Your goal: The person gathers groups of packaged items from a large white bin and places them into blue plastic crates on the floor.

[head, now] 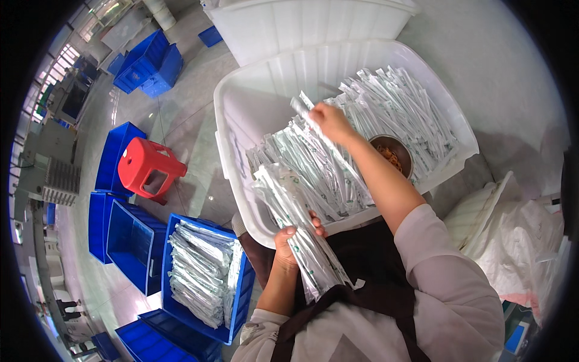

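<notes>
My left hand (294, 240) is closed around a bundle of long, thin packages in clear-and-white wrappers (296, 217), held upright near my apron. My right hand (332, 122) grips the upper end of a wrapped package (301, 108) above the large white plastic tub (221, 113). Rows of similar long wrapped packages (312, 167) lie in that tub. A round metal bowl (409, 156) with orange rubber bands (389, 157) rests among them, partly behind my right forearm.
Left of the tub, a blue plastic crate (246, 289) holds more wrapped packages. Beyond it are other blue crates (135, 240) and a red plastic stool (135, 167). Another white tub (307, 27) stands behind. A white woven sack (511, 244) lies at the right.
</notes>
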A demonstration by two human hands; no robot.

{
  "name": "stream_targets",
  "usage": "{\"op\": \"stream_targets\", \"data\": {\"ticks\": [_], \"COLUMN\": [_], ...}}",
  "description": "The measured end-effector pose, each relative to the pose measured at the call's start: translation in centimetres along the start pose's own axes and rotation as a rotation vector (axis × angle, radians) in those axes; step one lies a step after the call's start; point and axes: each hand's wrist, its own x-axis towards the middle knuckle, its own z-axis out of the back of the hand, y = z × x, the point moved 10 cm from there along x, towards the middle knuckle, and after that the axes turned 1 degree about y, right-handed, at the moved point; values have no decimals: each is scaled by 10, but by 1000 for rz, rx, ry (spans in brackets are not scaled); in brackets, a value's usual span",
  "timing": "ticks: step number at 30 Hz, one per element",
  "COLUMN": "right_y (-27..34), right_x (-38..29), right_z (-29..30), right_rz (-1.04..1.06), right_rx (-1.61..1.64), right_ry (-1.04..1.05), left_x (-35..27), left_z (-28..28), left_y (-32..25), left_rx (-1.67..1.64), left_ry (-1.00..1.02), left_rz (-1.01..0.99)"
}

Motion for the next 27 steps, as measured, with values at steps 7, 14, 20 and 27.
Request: {"op": "stream_targets", "data": {"ticks": [7,14,20,27], "right_y": [114,105,133,120], "right_x": [-83,-129,-130,-149], "right_z": [-65,-52,4,7], "right_rz": [330,155,271,355], "right_rx": [144,260,195,490], "right_ry": [594,733,483,518], "left_x": [6,9,27,21], "left_z": [-8,-28,-50,-66], "left_y": [16,35,44,61], "left_rx": [254,274,314,117], "left_ry": [-29,175,169,232], "left_rz": [218,337,343,423]}}
